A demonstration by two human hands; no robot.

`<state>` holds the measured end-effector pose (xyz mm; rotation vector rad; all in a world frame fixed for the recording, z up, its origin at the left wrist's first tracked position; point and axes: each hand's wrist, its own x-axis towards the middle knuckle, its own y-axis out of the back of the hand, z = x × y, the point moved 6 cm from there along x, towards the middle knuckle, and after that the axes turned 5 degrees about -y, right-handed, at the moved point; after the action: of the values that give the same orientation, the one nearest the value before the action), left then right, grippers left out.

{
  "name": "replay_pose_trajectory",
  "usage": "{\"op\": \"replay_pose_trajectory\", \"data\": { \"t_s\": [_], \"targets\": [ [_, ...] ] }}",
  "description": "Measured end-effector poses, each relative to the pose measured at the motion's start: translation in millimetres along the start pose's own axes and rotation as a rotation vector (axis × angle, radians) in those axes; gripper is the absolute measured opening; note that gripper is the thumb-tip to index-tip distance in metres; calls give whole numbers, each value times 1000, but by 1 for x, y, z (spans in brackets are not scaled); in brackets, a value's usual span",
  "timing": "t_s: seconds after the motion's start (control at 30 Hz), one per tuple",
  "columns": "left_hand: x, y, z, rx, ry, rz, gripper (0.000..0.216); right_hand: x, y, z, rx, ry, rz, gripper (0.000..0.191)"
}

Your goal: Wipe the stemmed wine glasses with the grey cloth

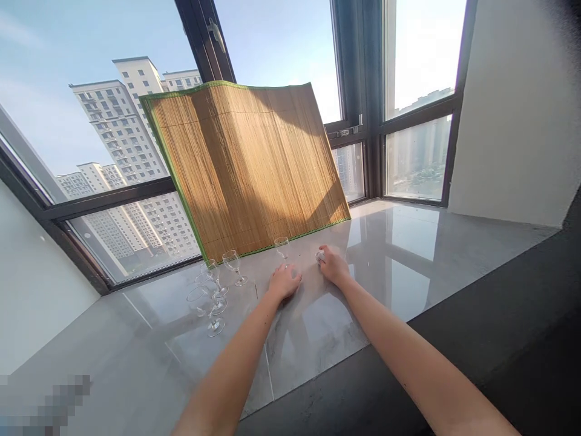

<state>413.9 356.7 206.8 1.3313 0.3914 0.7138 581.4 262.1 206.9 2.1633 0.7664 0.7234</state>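
My left hand (285, 281) is low over the tiled sill, its fingers curled around the lower part of a clear stemmed glass (282, 243). The bowl of that glass rises upright beyond my fingers; its foot is mostly hidden by the hand. To the right, my right hand (334, 265) is closed on a small white crumpled wad (320, 257), perhaps tissue or cloth. The two hands are apart. Left of them, several more stemmed glasses stand in a cluster, one glass (231, 261) at its back and another glass (216, 326) nearest me.
A bamboo mat (254, 169) with green edging leans against the window behind the glasses. The glossy grey sill (318, 315) ends at a dark front edge. Dark window frames (372, 91) and a white wall (508, 121) bound it. Tall buildings show outside.
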Motion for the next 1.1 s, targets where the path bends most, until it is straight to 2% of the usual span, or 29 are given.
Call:
{"op": "replay_pose_trajectory", "data": {
  "t_s": [0.1, 0.23, 0.43, 0.53, 0.63, 0.83, 0.93, 1.03, 1.1],
  "targets": [
    [-3, -2, -3, 38, -59, -4, 48, 1, -1, 0, 5, 16, 7, 43],
    [-36, 2, -19, 73, -81, 7, 52, 0, 0, 0, 0, 20, 14, 43],
    [-82, 17, -58, 117, 121, 55, 54, 0, -1, 0, -18, -2, 1, 43],
    [-93, 23, -77, 117, 248, 79, 55, 0, -3, -1, -22, 16, 8, 43],
    [-98, 25, -90, 103, 307, 103, 51, 0, -4, 0, -32, 11, 6, 43],
    [-109, 27, -98, 2, 437, 200, 55, 1, -7, 2, -60, 20, -2, 40],
    [-126, 37, -85, -86, 373, 221, 50, 1, -9, 4, -49, 35, -1, 41],
    [-157, 63, -70, -204, 241, 370, 28, 0, -10, 6, -39, 38, 2, 41],
    [-184, 85, -78, -266, 284, 565, 21, -1, -10, 7, -34, 38, 4, 41]
  ]
}}
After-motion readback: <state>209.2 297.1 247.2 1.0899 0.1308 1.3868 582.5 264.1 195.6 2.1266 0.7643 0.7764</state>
